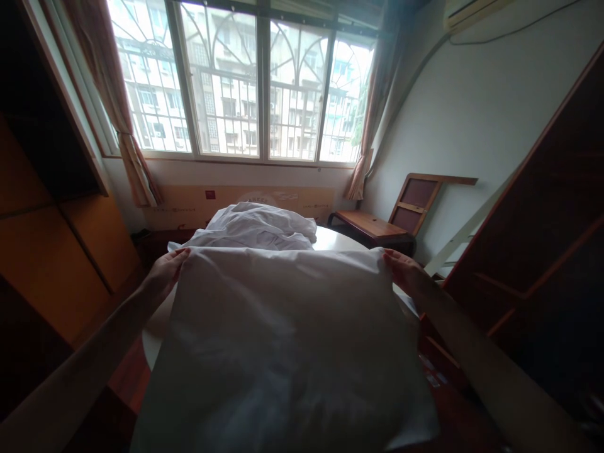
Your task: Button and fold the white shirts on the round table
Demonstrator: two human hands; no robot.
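A large white cloth (pixel 283 340) is stretched flat in front of me, its far edge held up at both corners. My left hand (pixel 166 272) grips the far left corner and my right hand (pixel 404 272) grips the far right corner. Beyond the cloth lies a crumpled heap of white fabric (pixel 259 229) on a round white table (pixel 337 239). The near part of the cloth hangs towards me and hides what is under it.
A wide barred window (pixel 245 82) with tied curtains fills the far wall. Wooden cabinets (pixel 61 251) stand at the left, dark wooden furniture (pixel 542 251) at the right. A low wooden bench (pixel 370 226) and a leaning wooden frame (pixel 418 198) stand at the back right.
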